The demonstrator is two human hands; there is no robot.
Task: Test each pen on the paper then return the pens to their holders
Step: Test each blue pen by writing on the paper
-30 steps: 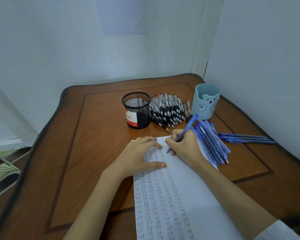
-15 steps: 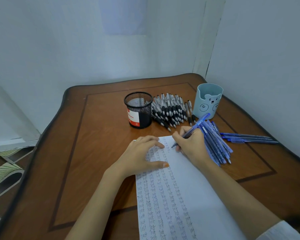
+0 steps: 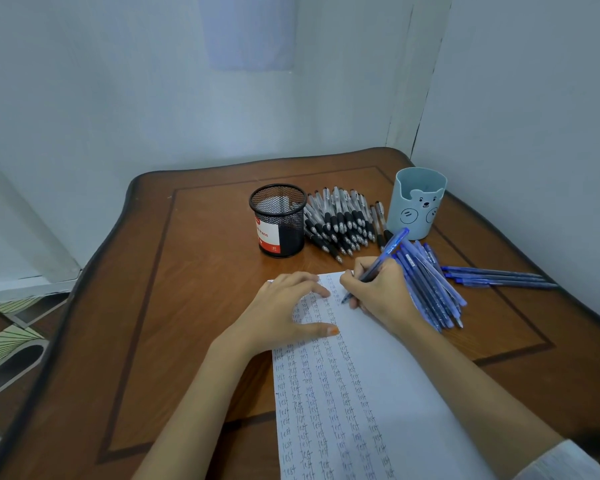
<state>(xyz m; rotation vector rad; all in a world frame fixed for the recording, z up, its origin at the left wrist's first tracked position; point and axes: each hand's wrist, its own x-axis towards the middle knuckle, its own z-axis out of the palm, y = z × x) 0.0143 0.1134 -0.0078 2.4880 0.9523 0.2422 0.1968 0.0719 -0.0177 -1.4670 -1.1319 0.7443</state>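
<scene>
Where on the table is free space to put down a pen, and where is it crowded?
Free: the table left of the mesh cup and left hand. Crowded: black pens between mesh cup and bear cup; blue pens right of the paper.

1 head camera looks forward and down, close over the table.

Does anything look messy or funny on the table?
Yes. The black pens and blue pens lie in loose heaps on the table, while the mesh holder and bear cup beside them show no pens inside.
</scene>
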